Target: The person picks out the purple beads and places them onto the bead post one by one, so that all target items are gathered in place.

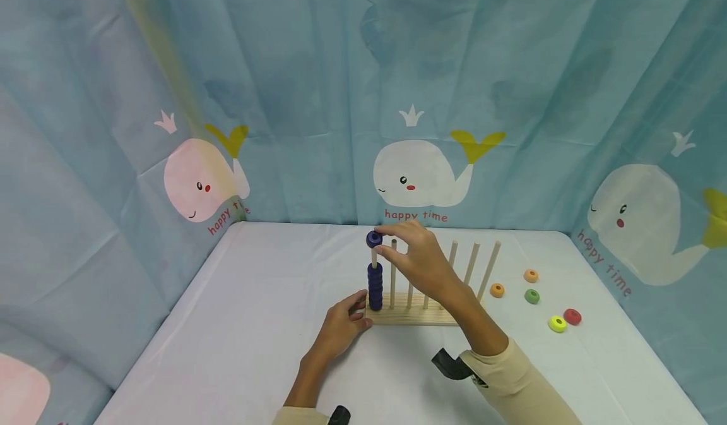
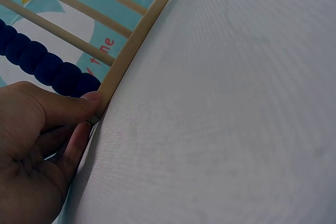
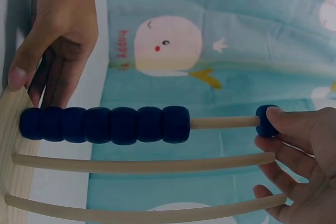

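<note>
My right hand pinches a dark blue bead between thumb and forefinger at the top of the leftmost peg. In the right wrist view the peg's tip meets this bead. Lower on that peg sits a stack of several dark blue beads, with bare peg between. The pegs stand on a wooden rack base. My left hand grips the left end of this base, thumb on top and fingers beneath or beside it in the left wrist view. The other pegs in view carry no beads.
To the right of the rack lie loose beads: two orange ones, a green bead, a yellow bead and a red bead. A blue curtain with whales hangs behind the white tabletop.
</note>
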The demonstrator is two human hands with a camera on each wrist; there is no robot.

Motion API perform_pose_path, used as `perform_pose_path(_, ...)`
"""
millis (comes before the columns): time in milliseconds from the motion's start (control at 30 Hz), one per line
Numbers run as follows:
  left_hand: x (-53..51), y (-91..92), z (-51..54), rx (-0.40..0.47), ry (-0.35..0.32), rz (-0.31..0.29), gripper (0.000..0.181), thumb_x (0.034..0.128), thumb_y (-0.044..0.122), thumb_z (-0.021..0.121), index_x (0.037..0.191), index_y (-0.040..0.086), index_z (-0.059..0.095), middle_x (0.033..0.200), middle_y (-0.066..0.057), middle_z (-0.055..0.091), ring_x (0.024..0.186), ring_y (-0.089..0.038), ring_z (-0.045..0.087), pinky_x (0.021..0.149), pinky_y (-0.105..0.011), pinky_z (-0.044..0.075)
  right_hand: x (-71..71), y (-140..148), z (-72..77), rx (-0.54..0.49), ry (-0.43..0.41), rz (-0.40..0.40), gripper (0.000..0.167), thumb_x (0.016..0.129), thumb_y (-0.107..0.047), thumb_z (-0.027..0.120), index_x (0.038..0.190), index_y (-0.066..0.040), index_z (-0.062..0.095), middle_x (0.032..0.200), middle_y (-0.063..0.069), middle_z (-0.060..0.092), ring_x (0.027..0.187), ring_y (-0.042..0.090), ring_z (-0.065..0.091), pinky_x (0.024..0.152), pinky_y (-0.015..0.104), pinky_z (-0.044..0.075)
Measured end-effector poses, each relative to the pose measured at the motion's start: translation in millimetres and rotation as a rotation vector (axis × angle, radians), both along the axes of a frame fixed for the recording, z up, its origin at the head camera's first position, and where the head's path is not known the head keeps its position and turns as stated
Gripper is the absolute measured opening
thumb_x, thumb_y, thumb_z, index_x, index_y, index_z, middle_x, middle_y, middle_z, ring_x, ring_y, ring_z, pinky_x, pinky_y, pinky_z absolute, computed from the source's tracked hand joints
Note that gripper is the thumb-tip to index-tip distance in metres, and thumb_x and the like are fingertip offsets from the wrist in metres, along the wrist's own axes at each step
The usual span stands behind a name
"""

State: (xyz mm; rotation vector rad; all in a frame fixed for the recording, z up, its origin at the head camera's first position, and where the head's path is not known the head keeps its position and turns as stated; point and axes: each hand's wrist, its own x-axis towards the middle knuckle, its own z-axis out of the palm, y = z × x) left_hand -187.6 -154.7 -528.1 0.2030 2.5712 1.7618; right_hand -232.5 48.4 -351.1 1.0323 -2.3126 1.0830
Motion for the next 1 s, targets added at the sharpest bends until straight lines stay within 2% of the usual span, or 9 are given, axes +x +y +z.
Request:
perform_pose_path(100,0.0,0.9,-0.1,-0.006,0.001,-0.001,0.065,0.0949,0.004,0.077,0.155,0.001,0.051,0.143,-0.023,0.063,0.131,-0.037,0.065,0.108,-0.033,0.058,0.7,0.9,0.3,0.003,-0.004,0.002,0.036,0.095,-0.014,0.081,0.128,-0.003,0.075,0.125,0.008,0.077,0.126,0.029,0.068,0.131,0.058,0.030)
perform_pose_path(200,0.2,1.5,0.3,-0.010,0.001,-0.001,0.065,0.0950,0.004,0.077,0.155,0.001,0.051,0.142,-0.024,0.063,0.130,-0.037,0.065,0.107,-0.033,0.059,0.8,2.8,0.2,0.010,0.007,-0.003,0.035,0.094,-0.013,0.081,0.127,-0.004,0.075,0.126,0.008,0.077,0.126,0.028,0.067,0.131,0.055,0.032)
perform_pose_path(367,0.5,2.1,1.2,-0.018,0.000,-0.001,0.065,0.0954,0.005,0.077,0.155,0.002,0.051,0.142,-0.024,0.063,0.129,-0.038,0.066,0.106,-0.032,0.059,2.9,10.8,1.5,0.023,0.018,-0.028,0.035,0.095,-0.015,0.081,0.128,-0.006,0.075,0.128,0.006,0.076,0.126,0.026,0.066,0.116,0.050,0.052)
perform_pose_path(467,0.1,2.2,1.2,-0.014,0.000,-0.004,0.064,0.0957,0.004,0.076,0.155,0.002,0.051,0.143,-0.024,0.063,0.129,-0.038,0.066,0.106,-0.032,0.059,6.4,19.8,4.5,0.017,0.034,-0.039,0.035,0.095,-0.016,0.082,0.128,-0.007,0.075,0.128,0.005,0.076,0.125,0.026,0.066,0.107,0.049,0.058)
perform_pose_path(567,-0.3,1.6,0.0,-0.005,0.002,-0.008,0.065,0.0956,0.004,0.076,0.155,0.001,0.051,0.144,-0.025,0.062,0.130,-0.038,0.065,0.107,-0.032,0.059,10.5,31.6,7.2,0.002,0.067,-0.056,0.036,0.093,-0.013,0.083,0.128,-0.007,0.075,0.127,0.005,0.076,0.125,0.027,0.066,0.117,0.053,0.051)
perform_pose_path(700,-0.8,1.1,-2.0,-0.005,0.003,-0.003,0.065,0.0953,0.005,0.077,0.155,0.001,0.051,0.144,-0.025,0.062,0.130,-0.038,0.065,0.107,-0.033,0.058,13.7,53.2,5.5,-0.013,0.148,-0.095,0.037,0.090,-0.009,0.085,0.125,-0.007,0.077,0.125,0.006,0.077,0.123,0.028,0.067,0.116,0.053,0.051)
perform_pose_path(800,-0.3,0.1,-3.7,-0.011,0.010,0.005,0.065,0.0956,0.007,0.077,0.155,0.002,0.051,0.144,-0.024,0.062,0.130,-0.038,0.065,0.108,-0.034,0.058,14.6,72.1,0.7,-0.027,0.218,-0.122,0.037,0.086,-0.005,0.087,0.122,-0.006,0.078,0.121,0.007,0.077,0.118,0.028,0.067,0.105,0.035,0.057)
perform_pose_path(933,0.3,-2.3,-1.9,-0.014,0.026,0.017,0.064,0.0984,0.016,0.076,0.156,0.005,0.050,0.149,-0.021,0.060,0.131,-0.036,0.064,0.108,-0.041,0.059,16.4,100.1,-5.9,-0.047,0.274,-0.167,0.036,0.082,0.002,0.087,0.117,-0.003,0.079,0.117,0.011,0.078,0.112,0.030,0.068,0.106,0.009,0.046)
perform_pose_path(1000,1.3,-4.6,1.8,-0.020,0.034,0.039,0.064,0.0997,0.024,0.076,0.157,0.009,0.051,0.151,-0.017,0.059,0.132,-0.034,0.063,0.108,-0.045,0.059,16.4,114.9,-9.4,-0.054,0.281,-0.203,0.036,0.082,0.004,0.085,0.117,-0.002,0.079,0.116,0.012,0.078,0.112,0.031,0.068,0.108,0.004,0.040)
